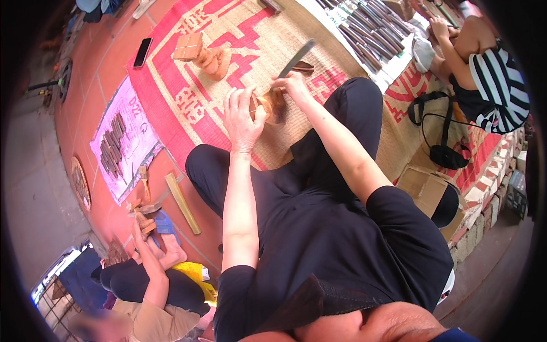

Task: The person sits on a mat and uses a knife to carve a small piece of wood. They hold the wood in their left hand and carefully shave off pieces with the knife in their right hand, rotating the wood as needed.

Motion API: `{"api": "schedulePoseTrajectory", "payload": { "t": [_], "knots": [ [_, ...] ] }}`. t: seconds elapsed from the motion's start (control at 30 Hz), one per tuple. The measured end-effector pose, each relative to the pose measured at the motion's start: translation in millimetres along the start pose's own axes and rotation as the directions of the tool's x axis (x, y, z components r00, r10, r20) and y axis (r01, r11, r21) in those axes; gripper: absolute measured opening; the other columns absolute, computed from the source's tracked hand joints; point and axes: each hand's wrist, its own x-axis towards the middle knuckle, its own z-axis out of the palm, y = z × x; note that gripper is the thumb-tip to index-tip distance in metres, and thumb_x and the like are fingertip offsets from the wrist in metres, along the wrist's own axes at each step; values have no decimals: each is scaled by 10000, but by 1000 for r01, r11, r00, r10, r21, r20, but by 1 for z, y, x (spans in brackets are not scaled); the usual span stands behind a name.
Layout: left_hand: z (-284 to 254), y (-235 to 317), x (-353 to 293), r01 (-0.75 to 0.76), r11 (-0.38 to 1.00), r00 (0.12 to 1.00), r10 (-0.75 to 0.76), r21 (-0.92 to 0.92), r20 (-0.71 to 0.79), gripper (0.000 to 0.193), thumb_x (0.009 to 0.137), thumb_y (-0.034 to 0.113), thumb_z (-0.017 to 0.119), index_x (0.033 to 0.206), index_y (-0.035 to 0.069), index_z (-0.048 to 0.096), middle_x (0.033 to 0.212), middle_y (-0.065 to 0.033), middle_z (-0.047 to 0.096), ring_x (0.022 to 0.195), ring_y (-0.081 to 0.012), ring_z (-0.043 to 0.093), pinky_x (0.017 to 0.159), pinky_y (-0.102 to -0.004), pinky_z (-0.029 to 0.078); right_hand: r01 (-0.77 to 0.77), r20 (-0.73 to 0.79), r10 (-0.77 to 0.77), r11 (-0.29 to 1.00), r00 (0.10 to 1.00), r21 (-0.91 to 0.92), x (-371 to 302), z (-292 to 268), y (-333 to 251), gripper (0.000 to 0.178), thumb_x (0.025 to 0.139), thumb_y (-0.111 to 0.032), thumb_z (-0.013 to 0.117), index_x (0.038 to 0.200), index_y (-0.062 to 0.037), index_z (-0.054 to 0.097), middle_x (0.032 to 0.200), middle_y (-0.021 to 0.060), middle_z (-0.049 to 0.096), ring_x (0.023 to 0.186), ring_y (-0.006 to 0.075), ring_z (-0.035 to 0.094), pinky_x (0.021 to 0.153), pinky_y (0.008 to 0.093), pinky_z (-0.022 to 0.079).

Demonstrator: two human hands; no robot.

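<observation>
I sit cross-legged on a red and straw-coloured woven mat point(239, 45). My left hand point(244, 117) is closed around a small orange-brown wooden piece point(254, 107) and partly covers it. Close by on the right, my right hand point(292, 88) grips the lower end of a long, flat, dark grey strip point(297, 57), which slants up and away. Whether it is a file or a blade I cannot tell. A shiny brownish thing point(277, 107) shows below the right fingers, its kind unclear. Beyond the hands stands a carved wooden piece point(213, 62) with a squared top.
Dark sticks point(373, 34) lie in rows on white sheeting at far right; more sticks point(112, 145) rest on a pink sheet point(137, 108). A phone point(142, 52), a brush point(145, 181) and a wooden strip point(183, 203) lie leftward. Co-workers sit at lower left and right, near a black bag point(449, 156).
</observation>
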Motion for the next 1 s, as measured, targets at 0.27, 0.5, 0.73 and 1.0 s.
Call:
{"api": "schedulePoseTrajectory", "payload": {
  "t": [0.27, 0.5, 0.73, 1.0],
  "knots": [
    [-1, -8, -7, 63, 997, 997, -64, -51, -30, 459, 743, 167, 606, 1198, 106, 581, 1128, -114, 553, 1120, -303, 502, 1018, -425, 387, -261, -98, 275, 956, 957, 135, -1, -14, -3, 171, 735, -105, 742, 831, -36, 617, 743, 88, 644, 634, 173, 626, 549, 297, 477],
    [2, -8, -11, 73, 997, 994, -76, -34, -81, 484, 741, 143, 610, 1220, 96, 567, 1139, -123, 546, 1137, -312, 485, 1038, -436, 363, -260, -47, 278, 938, 960, 227, -1, -11, 0, 158, 743, -60, 721, 849, -26, 610, 786, 93, 669, 658, 191, 659, 613, 294, 543],
    [0, -13, -10, 117, 991, 988, -122, -58, -94, 491, 737, 114, 619, 1224, 93, 565, 1122, -134, 549, 1128, -316, 483, 1021, -435, 377, -224, -67, 239, 959, 969, 175, -3, -12, 0, 155, 773, -133, 723, 839, -55, 605, 786, 90, 684, 641, 163, 645, 610, 289, 513],
    [-5, -31, -16, 202, 968, 969, -220, -145, -114, 451, 794, 126, 560, 1239, 47, 552, 1164, -141, 552, 1135, -305, 496, 1022, -423, 363, -201, -96, 217, 967, 971, 154, 1, -8, 8, 201, 754, -200, 748, 844, -85, 610, 759, 64, 685, 614, 129, 630, 526, 270, 433]
  ]
}}
